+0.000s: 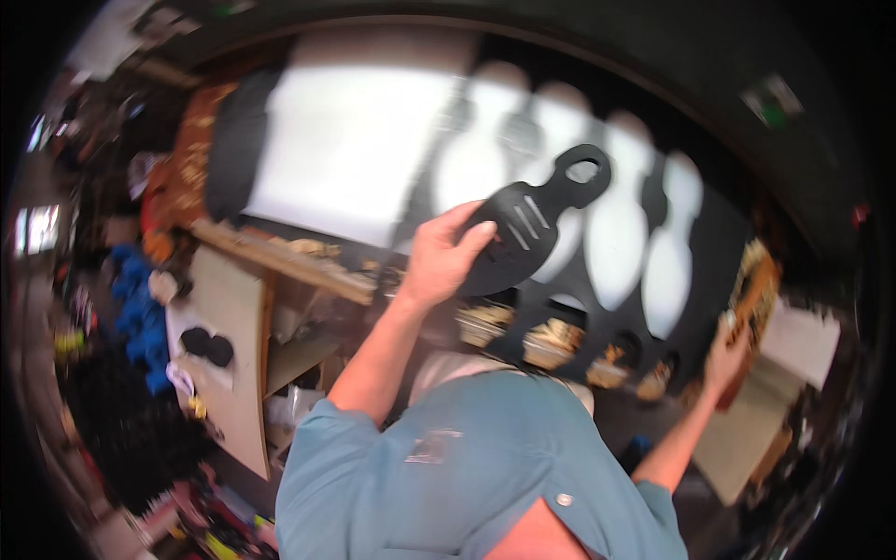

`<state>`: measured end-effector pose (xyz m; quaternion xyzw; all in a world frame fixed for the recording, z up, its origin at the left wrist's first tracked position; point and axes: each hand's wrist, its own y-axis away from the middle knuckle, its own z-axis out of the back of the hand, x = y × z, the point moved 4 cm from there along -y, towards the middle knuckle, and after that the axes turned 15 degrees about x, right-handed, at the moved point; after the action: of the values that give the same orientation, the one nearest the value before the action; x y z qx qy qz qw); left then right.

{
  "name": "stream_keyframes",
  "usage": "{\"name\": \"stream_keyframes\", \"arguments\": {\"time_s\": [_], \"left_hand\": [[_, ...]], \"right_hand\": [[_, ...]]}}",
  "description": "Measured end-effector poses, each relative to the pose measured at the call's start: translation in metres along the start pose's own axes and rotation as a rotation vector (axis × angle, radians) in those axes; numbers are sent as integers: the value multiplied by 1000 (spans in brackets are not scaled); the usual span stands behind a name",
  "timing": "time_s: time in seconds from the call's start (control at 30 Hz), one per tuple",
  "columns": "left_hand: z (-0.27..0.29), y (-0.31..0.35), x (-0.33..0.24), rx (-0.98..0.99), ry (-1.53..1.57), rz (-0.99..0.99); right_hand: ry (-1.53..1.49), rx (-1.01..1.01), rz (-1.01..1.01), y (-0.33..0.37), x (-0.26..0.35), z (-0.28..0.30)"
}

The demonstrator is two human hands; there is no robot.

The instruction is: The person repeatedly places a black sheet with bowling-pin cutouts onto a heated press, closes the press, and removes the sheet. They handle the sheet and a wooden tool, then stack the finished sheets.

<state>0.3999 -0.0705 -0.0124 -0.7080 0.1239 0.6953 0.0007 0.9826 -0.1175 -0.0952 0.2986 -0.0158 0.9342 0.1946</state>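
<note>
In my left hand (443,257) is a flat black slotted piece (537,219), with a wide rounded body, a narrow neck and a ring-shaped end. My thumb lies on its face near the slots, and the ring points up and right. Below it stretches a large black sheet (714,257) with elongated sole-like cutouts, bright white showing through them. At the far right my right hand (726,355) is against an orange-brown, rough-edged board (758,303). Its fingers are small and blurred, so their grip is unclear.
A broad white area (355,140) lies left of the cutouts. Along the near edge sit several openings with pale shavings (551,343). A wooden ledge (289,261) and a pale panel (229,355) stand at left, near blue bundled things (138,317). White paper (801,343) is at right.
</note>
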Motion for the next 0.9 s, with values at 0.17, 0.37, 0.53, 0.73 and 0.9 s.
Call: {"name": "stream_keyframes", "arguments": {"time_s": [0.17, 0.37, 0.53, 0.73, 0.9], "left_hand": [[133, 4, -13, -415, -165, -170], [353, 18, -36, -965, -881, -49], [370, 15, -43, -1116, -1173, -103], [137, -87, -31, -244, -396, -179], [-110, -126, -28, 339, -547, -287]], "right_hand": [[127, 25, -12, -13, -25, 10], [73, -14, 4, -17, -37, 11], [108, -56, -43, -18, -30, 11], [-58, 7, 56, -13, -5, 17], [-50, -29, 67, -8, 4, 34]]}}
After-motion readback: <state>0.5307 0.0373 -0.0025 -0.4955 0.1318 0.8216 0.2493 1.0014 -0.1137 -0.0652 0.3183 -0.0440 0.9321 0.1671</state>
